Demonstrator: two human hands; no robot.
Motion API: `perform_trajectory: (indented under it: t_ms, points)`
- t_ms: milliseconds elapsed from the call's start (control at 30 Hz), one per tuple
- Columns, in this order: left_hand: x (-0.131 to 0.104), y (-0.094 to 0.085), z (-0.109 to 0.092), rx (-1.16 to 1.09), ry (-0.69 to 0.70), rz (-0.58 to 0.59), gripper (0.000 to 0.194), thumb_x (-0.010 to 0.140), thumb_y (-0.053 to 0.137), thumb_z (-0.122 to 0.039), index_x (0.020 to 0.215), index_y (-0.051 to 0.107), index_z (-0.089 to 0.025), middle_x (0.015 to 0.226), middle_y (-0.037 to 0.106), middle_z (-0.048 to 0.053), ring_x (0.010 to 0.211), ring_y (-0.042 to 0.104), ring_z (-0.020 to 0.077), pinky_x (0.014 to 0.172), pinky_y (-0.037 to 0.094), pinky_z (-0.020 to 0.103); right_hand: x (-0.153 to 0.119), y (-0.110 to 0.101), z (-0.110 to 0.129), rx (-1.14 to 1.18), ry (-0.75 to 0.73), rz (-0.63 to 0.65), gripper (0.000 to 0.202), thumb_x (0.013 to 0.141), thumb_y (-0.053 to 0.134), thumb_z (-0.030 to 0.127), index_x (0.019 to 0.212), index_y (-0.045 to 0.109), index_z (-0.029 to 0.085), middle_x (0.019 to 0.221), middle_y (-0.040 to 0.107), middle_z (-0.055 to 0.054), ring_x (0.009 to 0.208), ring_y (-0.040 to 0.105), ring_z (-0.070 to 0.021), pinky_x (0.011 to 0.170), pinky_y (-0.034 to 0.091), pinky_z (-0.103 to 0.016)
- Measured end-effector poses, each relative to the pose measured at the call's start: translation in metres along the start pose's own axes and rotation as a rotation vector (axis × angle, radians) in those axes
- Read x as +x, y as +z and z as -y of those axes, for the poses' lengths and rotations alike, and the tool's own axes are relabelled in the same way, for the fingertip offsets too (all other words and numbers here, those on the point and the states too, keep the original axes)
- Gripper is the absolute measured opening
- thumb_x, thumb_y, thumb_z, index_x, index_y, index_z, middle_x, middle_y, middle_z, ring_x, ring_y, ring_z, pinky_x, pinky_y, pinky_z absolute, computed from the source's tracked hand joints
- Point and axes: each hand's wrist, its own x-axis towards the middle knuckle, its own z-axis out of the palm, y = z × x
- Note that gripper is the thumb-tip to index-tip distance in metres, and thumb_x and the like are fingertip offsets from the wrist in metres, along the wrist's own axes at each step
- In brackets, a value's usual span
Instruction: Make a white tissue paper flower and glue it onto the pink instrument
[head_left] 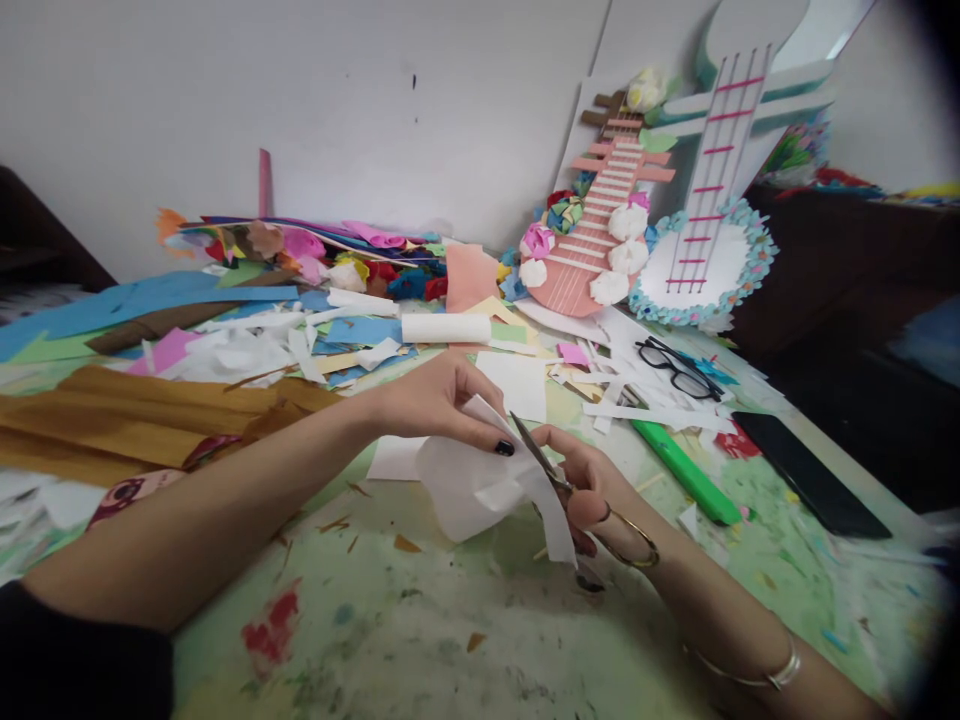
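My left hand (pixel 457 405) pinches a sheet of white paper (pixel 472 490) by its upper part, thumb on the near side. The paper hangs loosely, curled above the table. In my right hand (pixel 581 485) is a pair of scissors (pixel 538 450), my fingers closed around the handles. Its blades point up and left at the paper, close to my left thumb. A narrow part of the paper hangs down on the right, beside the scissors. The handles are partly hidden by my fingers.
A green utility knife (pixel 686 475), black glasses (pixel 679 370) and a black phone (pixel 810 475) lie at the right. Brown crepe paper (pixel 150 415) and paper scraps cover the left. Behind stand a pink paper instrument (pixel 592 240) and a white one (pixel 697 240), near a white paper roll (pixel 446 328).
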Motion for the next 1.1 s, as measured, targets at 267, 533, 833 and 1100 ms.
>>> perform_trajectory:
  t_ms: [267, 533, 833, 1100]
  points:
    - [-0.0002, -0.0009, 0.0013, -0.011, -0.015, 0.022, 0.010, 0.072, 0.075, -0.025, 0.075, 0.077, -0.015, 0.070, 0.069, 0.005, 0.063, 0.058, 0.0109, 0.056, 0.045, 0.019, -0.0011, -0.0013, 0.0036, 0.028, 0.028, -0.025, 0.078, 0.059, 0.067, 0.078, 0.108, 0.041, 0.023, 0.051, 0.046, 0.010, 0.034, 0.032, -0.0035, 0.029, 0.028, -0.013]
    - [-0.0003, -0.0022, 0.0010, 0.017, -0.014, 0.030, 0.012, 0.073, 0.075, -0.026, 0.075, 0.076, -0.014, 0.069, 0.068, 0.005, 0.063, 0.057, 0.0105, 0.057, 0.044, 0.019, -0.0001, -0.0019, 0.0024, 0.073, 0.065, -0.040, 0.082, 0.053, 0.075, 0.073, 0.107, 0.042, 0.021, 0.050, 0.048, 0.011, 0.032, 0.033, -0.0023, 0.028, 0.030, -0.011]
    - [-0.0004, -0.0022, 0.0032, -0.081, -0.009, 0.016, 0.011, 0.072, 0.076, -0.023, 0.081, 0.076, -0.016, 0.071, 0.068, 0.002, 0.062, 0.057, 0.0080, 0.053, 0.043, 0.015, -0.0009, -0.0043, -0.0034, 0.080, 0.035, -0.076, 0.082, 0.054, 0.073, 0.075, 0.108, 0.043, 0.022, 0.050, 0.047, 0.011, 0.033, 0.034, -0.0018, 0.029, 0.032, -0.010]
    - [-0.0009, -0.0072, 0.0053, -0.128, 0.022, -0.036, 0.012, 0.076, 0.074, -0.026, 0.079, 0.075, -0.014, 0.074, 0.068, 0.004, 0.067, 0.059, 0.0102, 0.058, 0.046, 0.018, -0.0005, -0.0031, 0.0000, 0.082, -0.030, -0.072, 0.077, 0.060, 0.069, 0.075, 0.106, 0.042, 0.020, 0.048, 0.047, 0.011, 0.031, 0.032, -0.0005, 0.029, 0.028, -0.009]
